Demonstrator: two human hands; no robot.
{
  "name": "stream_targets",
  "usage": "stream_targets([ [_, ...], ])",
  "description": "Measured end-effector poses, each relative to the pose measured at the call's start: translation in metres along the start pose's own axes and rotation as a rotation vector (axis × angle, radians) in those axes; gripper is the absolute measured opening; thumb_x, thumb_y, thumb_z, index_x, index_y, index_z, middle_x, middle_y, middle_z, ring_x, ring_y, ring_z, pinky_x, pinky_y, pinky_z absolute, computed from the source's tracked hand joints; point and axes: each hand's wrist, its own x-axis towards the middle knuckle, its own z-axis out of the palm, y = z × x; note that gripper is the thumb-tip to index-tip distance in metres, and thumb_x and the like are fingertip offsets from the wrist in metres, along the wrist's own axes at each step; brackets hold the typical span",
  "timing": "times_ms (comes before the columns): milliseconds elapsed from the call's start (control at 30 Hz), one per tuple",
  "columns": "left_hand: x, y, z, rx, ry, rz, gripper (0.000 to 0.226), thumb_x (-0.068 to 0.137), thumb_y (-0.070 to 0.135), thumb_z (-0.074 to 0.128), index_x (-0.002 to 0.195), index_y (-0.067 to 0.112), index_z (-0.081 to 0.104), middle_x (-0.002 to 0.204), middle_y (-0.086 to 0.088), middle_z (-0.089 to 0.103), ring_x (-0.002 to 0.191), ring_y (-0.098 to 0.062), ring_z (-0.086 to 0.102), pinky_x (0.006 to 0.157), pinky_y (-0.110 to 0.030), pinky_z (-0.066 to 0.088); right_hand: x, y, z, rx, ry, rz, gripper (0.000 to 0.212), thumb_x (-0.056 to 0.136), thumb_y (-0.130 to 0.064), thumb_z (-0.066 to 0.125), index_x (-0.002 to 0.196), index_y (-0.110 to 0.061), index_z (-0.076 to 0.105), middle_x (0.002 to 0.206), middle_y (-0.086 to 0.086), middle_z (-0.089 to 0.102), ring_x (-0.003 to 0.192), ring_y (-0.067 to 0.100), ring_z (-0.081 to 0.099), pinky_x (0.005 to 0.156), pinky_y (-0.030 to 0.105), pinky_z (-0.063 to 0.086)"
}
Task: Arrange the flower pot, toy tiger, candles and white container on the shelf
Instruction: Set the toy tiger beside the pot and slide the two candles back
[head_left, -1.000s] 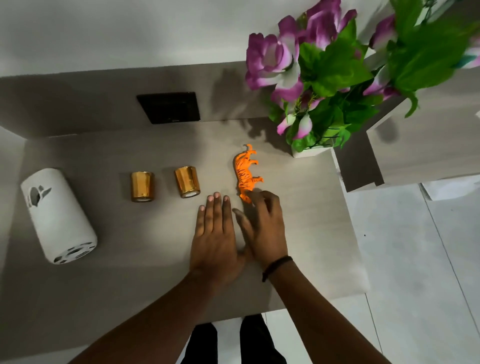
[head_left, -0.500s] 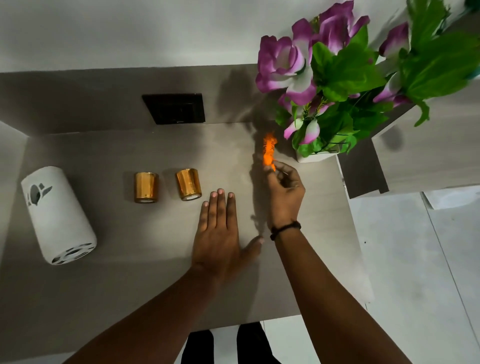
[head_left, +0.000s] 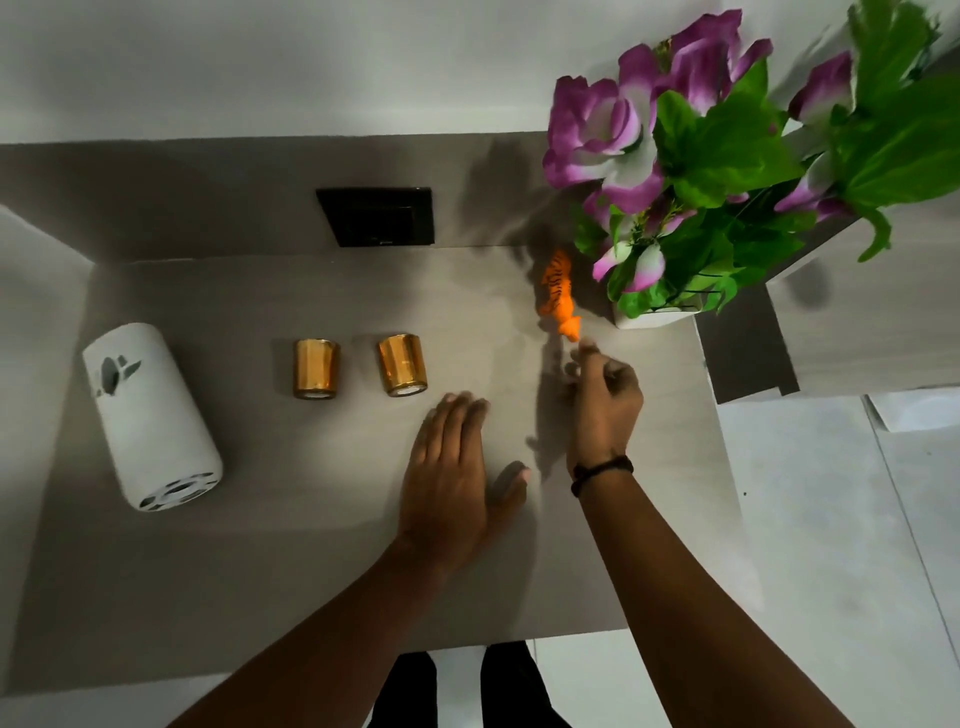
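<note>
The orange toy tiger (head_left: 557, 291) is at the back right of the shelf (head_left: 322, 519), just left of the white flower pot (head_left: 649, 318) with purple flowers. My right hand (head_left: 602, 400) has its fingertips pinched at the tiger's near end, which is slightly blurred. My left hand (head_left: 452, 478) lies flat on the shelf, fingers spread, holding nothing. Two gold candles (head_left: 316, 369) (head_left: 402, 365) stand side by side left of my left hand. The white container (head_left: 150, 415) lies at the far left.
A black rectangular plate (head_left: 376, 215) is set in the shelf's back panel. A higher shelf block (head_left: 872, 322) rises on the right behind the pot. White floor tiles (head_left: 831, 519) lie beyond the shelf's right edge.
My right hand picked the tiger up from the middle of the shelf and carried it back and right, next to the flower pot. My left hand stayed flat.
</note>
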Motion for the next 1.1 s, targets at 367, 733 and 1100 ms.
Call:
stream_targets([
  [367, 0.024, -0.085, -0.099, -0.329, 0.323, -0.792, 0.082, 0.095, 0.051, 0.081, 0.148, -0.006, 0.055, 0.142, -0.031, 0.062, 0.136, -0.048, 0.058, 0.112, -0.053, 0.051, -0.078, -0.008, 0.092, -0.664, -0.497, -0.274, 0.067, 0.083, -0.061, 0.088, 0.126, -0.012, 0.071, 0.112, 0.000, 0.073, 0.101, 0.015, 0.065, 0.087, 0.026, 0.051],
  [733, 0.093, -0.111, -0.106, -0.396, 0.143, -0.722, 0.048, 0.087, 0.049, 0.090, 0.114, 0.011, 0.078, 0.111, -0.012, 0.081, 0.103, -0.035, 0.076, 0.089, -0.040, 0.058, -0.059, -0.015, 0.115, -0.738, -0.435, -0.332, 0.058, 0.086, -0.038, 0.091, 0.131, -0.008, 0.071, 0.115, 0.008, 0.077, 0.112, 0.028, 0.072, 0.089, 0.030, 0.052],
  [1100, 0.133, -0.116, -0.069, -0.408, 0.346, -0.719, 0.066, 0.088, 0.043, 0.088, 0.146, 0.021, 0.063, 0.159, -0.006, 0.060, 0.158, -0.029, 0.043, 0.115, -0.052, 0.024, -0.019, -0.011, 0.144, -0.604, -0.358, -0.456, 0.062, 0.089, -0.017, 0.087, 0.144, -0.006, 0.061, 0.140, 0.015, 0.073, 0.131, 0.035, 0.068, 0.110, 0.037, 0.056],
])
